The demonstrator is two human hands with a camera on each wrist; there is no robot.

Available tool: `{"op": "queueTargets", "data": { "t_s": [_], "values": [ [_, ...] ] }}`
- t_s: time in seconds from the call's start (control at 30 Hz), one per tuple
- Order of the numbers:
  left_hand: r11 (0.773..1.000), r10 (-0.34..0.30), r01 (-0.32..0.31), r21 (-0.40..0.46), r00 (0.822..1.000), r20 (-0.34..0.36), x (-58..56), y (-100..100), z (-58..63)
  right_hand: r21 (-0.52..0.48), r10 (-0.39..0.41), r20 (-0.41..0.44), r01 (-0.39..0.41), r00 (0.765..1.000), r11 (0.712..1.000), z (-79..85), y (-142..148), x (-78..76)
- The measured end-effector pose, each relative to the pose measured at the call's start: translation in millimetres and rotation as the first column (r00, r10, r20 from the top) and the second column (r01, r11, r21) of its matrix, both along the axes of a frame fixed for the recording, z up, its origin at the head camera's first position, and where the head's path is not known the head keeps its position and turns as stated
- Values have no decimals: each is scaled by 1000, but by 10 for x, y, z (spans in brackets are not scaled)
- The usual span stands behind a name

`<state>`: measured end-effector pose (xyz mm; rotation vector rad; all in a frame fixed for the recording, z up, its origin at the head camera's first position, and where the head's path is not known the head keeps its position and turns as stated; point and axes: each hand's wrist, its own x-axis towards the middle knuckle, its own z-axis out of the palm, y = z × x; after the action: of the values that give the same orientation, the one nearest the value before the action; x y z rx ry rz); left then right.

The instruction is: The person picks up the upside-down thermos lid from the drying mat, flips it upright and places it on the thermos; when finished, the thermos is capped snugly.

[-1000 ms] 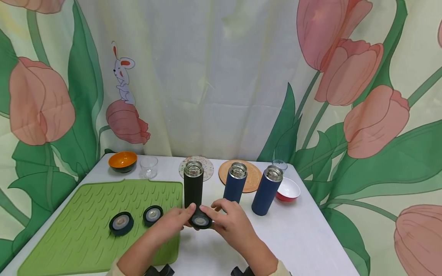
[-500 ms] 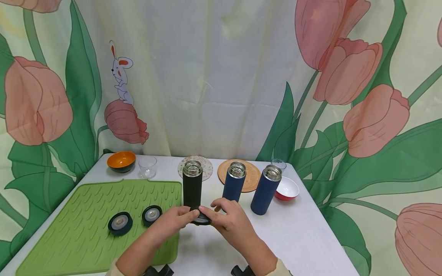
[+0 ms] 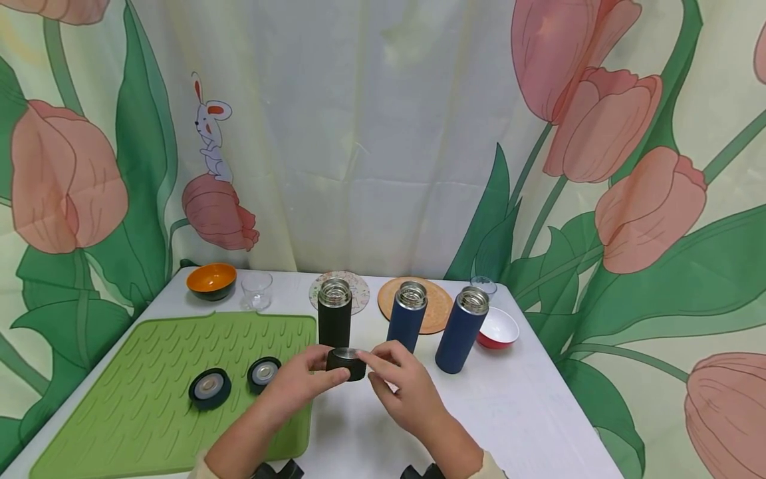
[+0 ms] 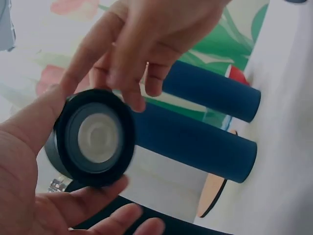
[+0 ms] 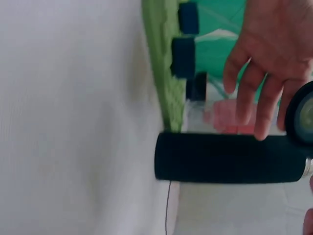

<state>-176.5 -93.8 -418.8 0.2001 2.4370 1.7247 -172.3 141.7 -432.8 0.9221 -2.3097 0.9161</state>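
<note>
My left hand (image 3: pixel 303 378) holds a black bottle lid (image 3: pixel 347 367) above the table, thumb on one side and fingers on the other. In the left wrist view the underside of the lid (image 4: pixel 98 137) shows a pale round centre. My right hand (image 3: pixel 408 386) reaches the rim of that lid with its index finger, while the thumb stays apart from it. Just behind the lid stands an uncapped black bottle (image 3: pixel 335 319). Two uncapped blue bottles, a nearer one (image 3: pixel 459 336) and another (image 3: pixel 407 319), stand to its right.
Two more black lids, one (image 3: pixel 209 388) and another (image 3: pixel 263 374), lie on a green mat (image 3: pixel 149 359) at left. Behind stand an orange bowl (image 3: pixel 211 279), a glass (image 3: pixel 257 291), a patterned coaster (image 3: pixel 361 293), a round wooden board (image 3: pixel 439 309) and a red-and-white bowl (image 3: pixel 499 328).
The lid has turned and tilted between my hands, so its side now faces the head camera. My right thumb has come off it. The bottles have not moved.
</note>
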Motion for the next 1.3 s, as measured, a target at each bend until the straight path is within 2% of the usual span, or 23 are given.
{"op": "queueTargets", "data": {
  "t_s": [0.03,0.1,0.2,0.27,0.33,0.43,0.57,0.8,0.93,1.3],
  "values": [
    [1000,17,-17,1,1000,-20,-2,1,-5,-60,-11,94,17,996,998,13,-7,12],
    [999,41,-40,4,997,-61,-8,3,-18,-160,-33,282,80,959,984,50,-25,30],
    [998,58,-57,14,992,-113,-14,-1,-35,-228,-37,507,176,861,958,102,-49,26],
    [998,62,-60,15,989,-133,-19,-1,-44,-246,-18,595,203,804,948,123,-62,13],
    [998,59,-58,14,987,-149,-20,-1,-46,-254,5,646,208,763,945,133,-69,-6],
    [999,49,-49,3,987,-154,-16,7,-44,-260,38,676,189,736,947,134,-76,-29],
    [1000,24,-26,-12,986,-167,-2,20,-35,-264,62,673,161,737,951,117,-84,-34],
    [997,-5,-11,-77,980,-200,6,21,-34,-243,46,664,158,747,957,96,-85,-26],
    [996,-20,0,-91,975,-223,9,20,-47,-250,55,667,154,743,956,97,-88,-21],
    [995,5,-27,-93,973,-230,47,25,-49,-243,80,679,121,730,962,82,-93,-12]
  ]
}}
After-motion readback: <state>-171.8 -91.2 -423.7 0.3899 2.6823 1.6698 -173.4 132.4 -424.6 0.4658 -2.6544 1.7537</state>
